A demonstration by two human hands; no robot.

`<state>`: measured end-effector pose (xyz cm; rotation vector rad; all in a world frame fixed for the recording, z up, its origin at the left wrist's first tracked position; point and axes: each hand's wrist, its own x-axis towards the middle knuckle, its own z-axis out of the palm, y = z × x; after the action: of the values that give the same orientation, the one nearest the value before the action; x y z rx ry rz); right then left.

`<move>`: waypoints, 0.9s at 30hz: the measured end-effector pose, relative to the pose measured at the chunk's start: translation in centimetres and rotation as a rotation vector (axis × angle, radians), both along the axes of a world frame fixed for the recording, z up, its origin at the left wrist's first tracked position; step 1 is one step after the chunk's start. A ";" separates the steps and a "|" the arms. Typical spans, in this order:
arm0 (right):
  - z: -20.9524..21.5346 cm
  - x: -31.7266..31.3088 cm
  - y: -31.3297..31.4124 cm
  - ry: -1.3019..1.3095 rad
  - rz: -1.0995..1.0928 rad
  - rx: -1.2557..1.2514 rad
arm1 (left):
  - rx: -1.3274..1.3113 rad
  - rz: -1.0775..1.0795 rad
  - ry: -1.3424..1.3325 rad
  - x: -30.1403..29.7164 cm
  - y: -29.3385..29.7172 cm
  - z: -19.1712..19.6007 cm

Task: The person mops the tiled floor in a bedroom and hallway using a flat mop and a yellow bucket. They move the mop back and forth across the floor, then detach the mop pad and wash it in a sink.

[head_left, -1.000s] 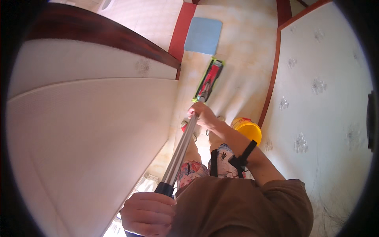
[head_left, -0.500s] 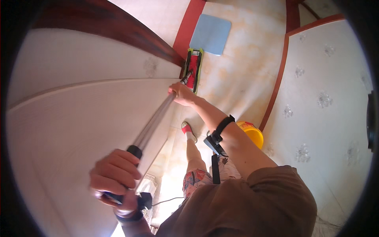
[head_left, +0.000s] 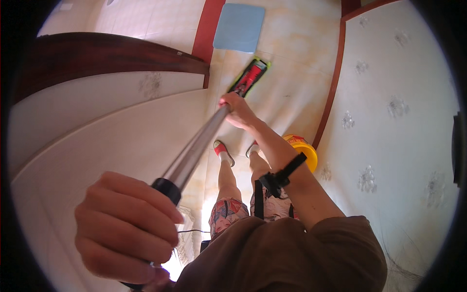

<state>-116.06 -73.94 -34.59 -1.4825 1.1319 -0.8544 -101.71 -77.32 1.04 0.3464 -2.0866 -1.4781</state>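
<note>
A flat mop with a long metal pole (head_left: 198,142) runs from the lower left up to the middle of the view. My left hand (head_left: 127,228) is wrapped round the black grip at the pole's top end, close to the camera. Farther down the pole, my right hand (head_left: 238,111) is closed around the shaft. The red and black mop head (head_left: 249,77), edged in yellow-green, lies slantwise on the tiled floor (head_left: 292,87), just below a light blue mat (head_left: 239,28) and apart from it.
A yellow bucket (head_left: 302,151) stands beside my right forearm, close to the patterned right wall (head_left: 394,141). On the left are a pale wall (head_left: 112,129) and a dark red wooden frame (head_left: 107,54). A red threshold strip (head_left: 208,27) borders the mat. My red slippers (head_left: 222,147) are on the floor.
The mop head has swung away from the left wall's corner and turned slantwise, its far end toward the right. My left hand has come closer to the camera. Both slippers now show.
</note>
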 end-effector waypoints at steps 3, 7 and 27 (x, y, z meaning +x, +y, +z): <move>0.1 -4.1 3.0 -0.032 -0.101 0.006 | 0.122 0.092 0.154 -2.7 2.3 -0.6; -0.2 -6.3 6.3 -0.013 -0.177 -0.067 | 0.212 0.191 0.297 -3.3 6.3 -1.9; -0.2 10.0 2.0 -0.148 0.209 -0.109 | -0.229 0.837 -0.254 4.6 11.8 1.5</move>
<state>-106.01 -71.93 -34.75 -1.5683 0.8169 -0.8755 -97.14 -65.52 2.51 1.1869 -1.8841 -0.7151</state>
